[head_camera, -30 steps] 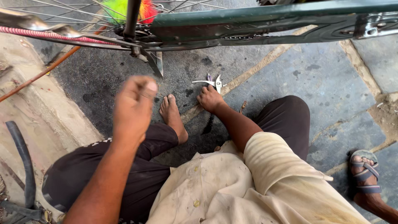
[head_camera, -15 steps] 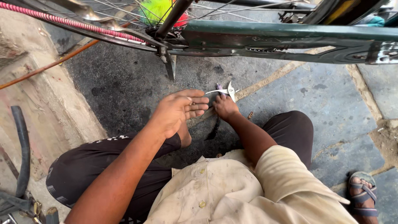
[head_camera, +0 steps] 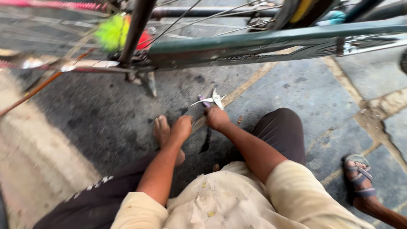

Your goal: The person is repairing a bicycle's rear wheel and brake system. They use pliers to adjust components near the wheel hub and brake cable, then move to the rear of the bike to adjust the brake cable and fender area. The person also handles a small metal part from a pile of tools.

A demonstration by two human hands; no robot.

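I sit on the ground with my bare foot (head_camera: 161,129) stretched out in front. My right hand (head_camera: 217,118) is closed just below a small silver tool with spread metal blades and a purple part (head_camera: 210,100), and seems to grip its lower end. My left hand (head_camera: 181,128) rests beside it, over my foot. Its fingers curl at the end of a flat tan strip (head_camera: 198,123) that runs between the two hands. A dark narrow object (head_camera: 206,142) lies on the ground under them.
A green bicycle frame (head_camera: 263,42) spans the top of the view, with a spoked wheel and a yellow-green and red tuft (head_camera: 113,34) at its hub. Its kickstand (head_camera: 149,82) points down. Another person's sandalled foot (head_camera: 359,182) stands at the right on cracked stone paving.
My left hand has dropped from mid-air to the ground next to my right hand and closed its fingers. The right hand has stayed by the silver tool.
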